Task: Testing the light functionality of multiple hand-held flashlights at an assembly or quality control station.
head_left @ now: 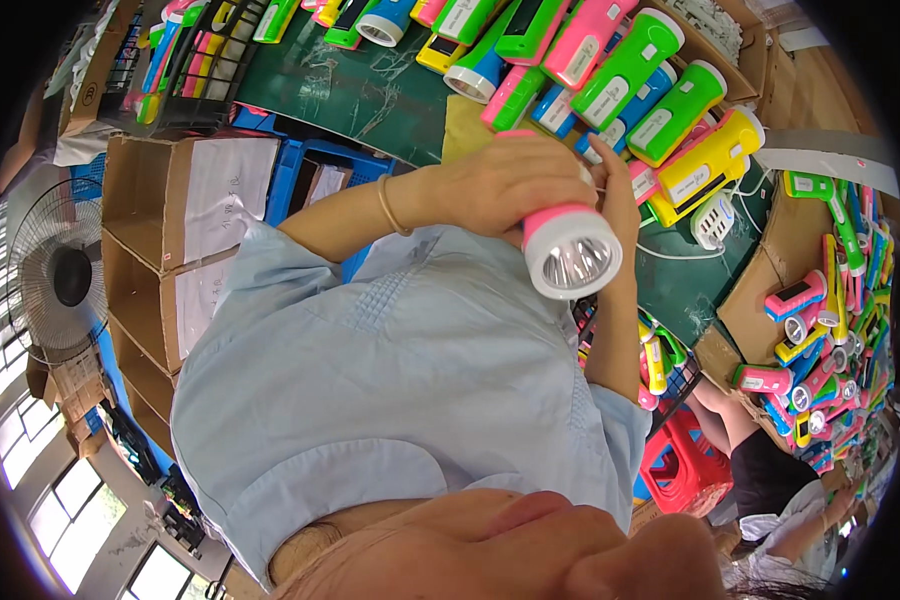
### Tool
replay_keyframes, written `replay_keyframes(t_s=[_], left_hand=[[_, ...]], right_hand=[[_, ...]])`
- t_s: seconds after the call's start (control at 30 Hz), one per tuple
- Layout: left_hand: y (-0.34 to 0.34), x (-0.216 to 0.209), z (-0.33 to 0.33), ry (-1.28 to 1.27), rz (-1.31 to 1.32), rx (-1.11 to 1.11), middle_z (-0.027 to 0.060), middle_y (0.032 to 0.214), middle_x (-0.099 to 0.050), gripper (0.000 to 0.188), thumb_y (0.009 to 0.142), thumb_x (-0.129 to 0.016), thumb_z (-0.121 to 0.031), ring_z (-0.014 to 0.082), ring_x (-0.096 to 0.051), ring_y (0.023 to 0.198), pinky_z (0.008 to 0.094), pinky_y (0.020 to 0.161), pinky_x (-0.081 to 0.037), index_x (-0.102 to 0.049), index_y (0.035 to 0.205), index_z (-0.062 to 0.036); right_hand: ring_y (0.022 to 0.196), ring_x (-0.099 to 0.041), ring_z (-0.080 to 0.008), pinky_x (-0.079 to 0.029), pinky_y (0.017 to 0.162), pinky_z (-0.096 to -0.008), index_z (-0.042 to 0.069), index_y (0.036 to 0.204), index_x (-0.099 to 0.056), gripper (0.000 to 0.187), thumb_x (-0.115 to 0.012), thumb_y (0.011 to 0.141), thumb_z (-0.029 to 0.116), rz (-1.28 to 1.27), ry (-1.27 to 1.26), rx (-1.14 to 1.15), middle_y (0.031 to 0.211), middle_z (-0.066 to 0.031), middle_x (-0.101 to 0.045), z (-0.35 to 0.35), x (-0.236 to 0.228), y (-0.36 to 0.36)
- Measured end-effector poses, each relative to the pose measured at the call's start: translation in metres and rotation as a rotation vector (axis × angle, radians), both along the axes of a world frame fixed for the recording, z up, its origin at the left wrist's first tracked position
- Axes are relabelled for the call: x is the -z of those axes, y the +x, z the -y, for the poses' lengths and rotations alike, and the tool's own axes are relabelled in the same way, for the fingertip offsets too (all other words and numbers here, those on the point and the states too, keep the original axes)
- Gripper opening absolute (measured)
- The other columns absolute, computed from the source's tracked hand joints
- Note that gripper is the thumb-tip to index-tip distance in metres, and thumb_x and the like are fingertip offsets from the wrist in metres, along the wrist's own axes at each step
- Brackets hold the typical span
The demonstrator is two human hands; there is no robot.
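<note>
Pink flashlight [571, 252] in hand, right in front of the chest
Left hand [515, 185] has its fingers wrapped over the flashlight's body, white-rimmed lens facing the near side; right hand [620, 205] is up against its right side, can't really tell if those fingers are gripping. Loads more colourful flashlights [630, 72] piled on the far side of the green table [315, 85], plus a white charger block [713, 222] off to the right.

Flashlight [573, 252] partly behind left hand [515, 180], right hand [622, 205] partly hidden
</note>
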State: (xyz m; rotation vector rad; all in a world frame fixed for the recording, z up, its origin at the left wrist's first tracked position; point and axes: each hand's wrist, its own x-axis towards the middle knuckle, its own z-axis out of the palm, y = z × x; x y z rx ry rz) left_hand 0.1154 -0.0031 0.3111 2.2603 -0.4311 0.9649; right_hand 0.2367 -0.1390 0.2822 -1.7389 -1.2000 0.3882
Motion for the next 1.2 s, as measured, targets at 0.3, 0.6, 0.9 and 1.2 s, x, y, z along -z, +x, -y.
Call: replay_keyframes(t_s=[0.3, 0.6, 0.9, 1.2], left_hand=[[-0.01, 0.006, 0.002, -0.345, -0.381, -0.139, 0.0153, 0.117, -0.048, 0.066, 0.065, -0.072, -0.012, 0.0313, -0.049, 0.107, 0.038, 0.089, -0.042, -0.038, 0.121, -0.0051], [0.001, -0.011, 0.006, -0.755, -0.506, -0.264, 0.0122, 0.116, -0.046, 0.071, 0.074, -0.069, -0.016, 0.0192, -0.047, 0.107, 0.0331, 0.088, -0.041, -0.026, 0.128, -0.0006], [0.012, -0.027, -0.003, -0.774, -0.607, -0.134, 0.019, 0.112, -0.048, 0.079, 0.068, -0.072, -0.024, 0.0248, -0.05, 0.104, 0.0316, 0.084, -0.043, -0.027, 0.124, 0.0083], [0.023, -0.008, 0.009, -0.492, -0.434, -0.5, 0.0182, 0.106, -0.047, 0.072, 0.066, -0.073, -0.018, 0.0279, -0.051, 0.095, 0.0348, 0.08, -0.043, -0.032, 0.12, 0.0036]], right_hand=[[0.072, -0.052, -0.0261, -0.042, 0.064, -0.0292, -0.001, 0.088, -0.054, 0.011, -0.052, 0.078, -0.002, 0.059, 0.15, 0.022, 0.08, -0.0132, -0.051, 0.01, -0.001, 0.001], [0.064, -0.051, -0.0084, -0.04, 0.058, -0.0217, -0.001, 0.08, -0.055, 0.012, -0.055, 0.085, 0.01, -0.238, 0.099, 0.045, 0.07, -0.0045, -0.058, 0.014, -0.029, -0.007], [0.057, -0.049, -0.0109, -0.038, 0.053, -0.0235, -0.001, 0.075, -0.055, 0.013, -0.059, 0.082, 0.009, -0.295, 0.288, -0.003, 0.063, -0.0051, -0.053, -0.009, -0.068, -0.001], [0.047, -0.043, -0.0135, -0.034, 0.045, -0.0258, 0.0, 0.077, -0.057, 0.016, -0.061, 0.082, 0.015, 0.419, 0.079, 0.255, 0.059, -0.0089, -0.05, -0.018, -0.062, -0.01]])
